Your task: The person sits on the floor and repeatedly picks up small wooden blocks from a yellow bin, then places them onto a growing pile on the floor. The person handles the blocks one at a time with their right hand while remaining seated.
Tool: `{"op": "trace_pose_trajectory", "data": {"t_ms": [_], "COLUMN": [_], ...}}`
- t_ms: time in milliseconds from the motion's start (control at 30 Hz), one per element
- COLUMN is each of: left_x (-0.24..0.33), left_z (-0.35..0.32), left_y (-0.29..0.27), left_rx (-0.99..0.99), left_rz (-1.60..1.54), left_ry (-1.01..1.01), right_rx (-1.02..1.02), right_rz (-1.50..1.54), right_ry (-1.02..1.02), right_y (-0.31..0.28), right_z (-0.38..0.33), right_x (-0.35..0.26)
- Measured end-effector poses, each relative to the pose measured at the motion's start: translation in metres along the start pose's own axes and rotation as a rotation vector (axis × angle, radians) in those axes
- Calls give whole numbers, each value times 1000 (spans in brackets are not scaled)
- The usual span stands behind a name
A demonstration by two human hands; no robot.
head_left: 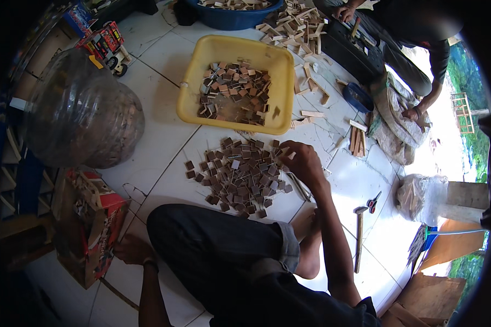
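A loose pile of small brown square pieces, several with thin pale sticks or nails on them [240, 174], lies on the white tiled floor before me. At its right edge my right hand [304, 163] is closed in a pinch; what sits between the fingertips is too small to make out. Beyond the pile stands a yellow plastic basin [188, 92] holding more brown and orange-brown square pieces. My left hand [133, 250] is low at the left, against the side of a red and brown cardboard box [90, 229]; its fingers are dark and partly hidden.
Scissors [373, 202] and a hammer [359, 240] lie to the right. A large clear plastic jar [82, 109] and a toy truck [108, 46] are left. Behind are a blue tub [229, 17] and wood offcuts [294, 30]. A co-worker [414, 32] sits at upper right beside a sack [395, 120].
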State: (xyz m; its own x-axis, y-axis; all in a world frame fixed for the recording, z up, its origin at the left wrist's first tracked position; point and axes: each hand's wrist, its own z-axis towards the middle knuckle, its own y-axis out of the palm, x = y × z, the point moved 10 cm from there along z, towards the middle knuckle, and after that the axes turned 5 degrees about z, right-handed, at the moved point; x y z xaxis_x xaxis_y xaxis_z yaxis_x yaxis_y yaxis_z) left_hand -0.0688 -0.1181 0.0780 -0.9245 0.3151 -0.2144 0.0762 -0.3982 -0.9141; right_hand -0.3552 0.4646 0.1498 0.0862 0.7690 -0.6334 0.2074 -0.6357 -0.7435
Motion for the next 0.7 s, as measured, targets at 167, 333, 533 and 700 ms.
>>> {"op": "trace_pose_trajectory", "data": {"t_ms": [167, 333, 533, 700], "left_x": [-2, 6, 6, -4], "left_z": [1, 2, 0, -8], "left_y": [2, 1, 2, 9], "left_rx": [-11, -54, 31, 98], "left_rz": [64, 123, 244, 87], "left_ry": [-25, -14, 75, -1], "right_rx": [4, 167, 422, 59], "right_rz": [48, 103, 242, 322], "right_ry": [-55, 62, -250, -366], "right_y": [29, -19, -99, -48], "right_z": [2, 7, 41, 116], "right_x": [-6, 8, -70, -119]}}
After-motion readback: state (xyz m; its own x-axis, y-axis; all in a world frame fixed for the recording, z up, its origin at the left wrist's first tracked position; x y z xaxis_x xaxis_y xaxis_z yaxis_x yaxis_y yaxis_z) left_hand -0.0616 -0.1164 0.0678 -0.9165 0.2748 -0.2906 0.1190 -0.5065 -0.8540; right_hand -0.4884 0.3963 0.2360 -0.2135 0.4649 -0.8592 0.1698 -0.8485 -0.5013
